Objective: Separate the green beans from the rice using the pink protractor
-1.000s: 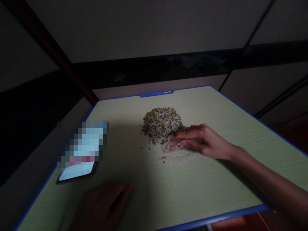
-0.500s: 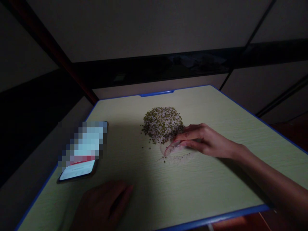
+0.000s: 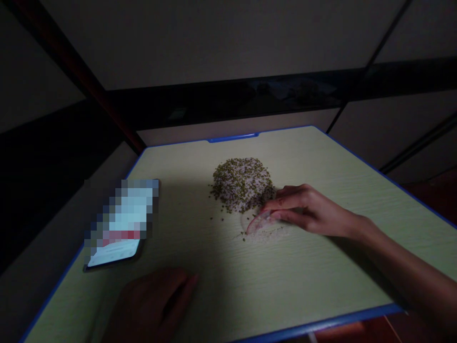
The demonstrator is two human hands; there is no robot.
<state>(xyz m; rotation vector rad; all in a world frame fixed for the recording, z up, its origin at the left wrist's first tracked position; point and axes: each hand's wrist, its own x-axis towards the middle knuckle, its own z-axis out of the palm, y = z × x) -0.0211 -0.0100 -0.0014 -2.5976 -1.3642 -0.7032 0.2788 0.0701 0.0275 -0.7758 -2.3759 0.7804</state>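
A round heap of mixed green and pale grains (image 3: 242,184) lies in the middle of a pale green table (image 3: 321,157) with a blue rim. My right hand (image 3: 307,209) reaches in from the right, its fingers pinched on a small clear curved scoop (image 3: 257,222) that touches the table at the heap's near right edge. A thin smear of pale grains (image 3: 266,234) lies just in front of the scoop. My left hand (image 3: 153,305) rests flat in shadow at the table's near edge, fingers stretched out and holding nothing.
A lit phone (image 3: 119,226) lies on the table's left side, near the edge. A few loose grains are scattered around the heap. A dark beam (image 3: 74,76) and dim walls stand behind the table.
My right hand has tilted the clear scoop and drawn it slightly right along the heap's edge. The left hand and the phone have stayed where they were.
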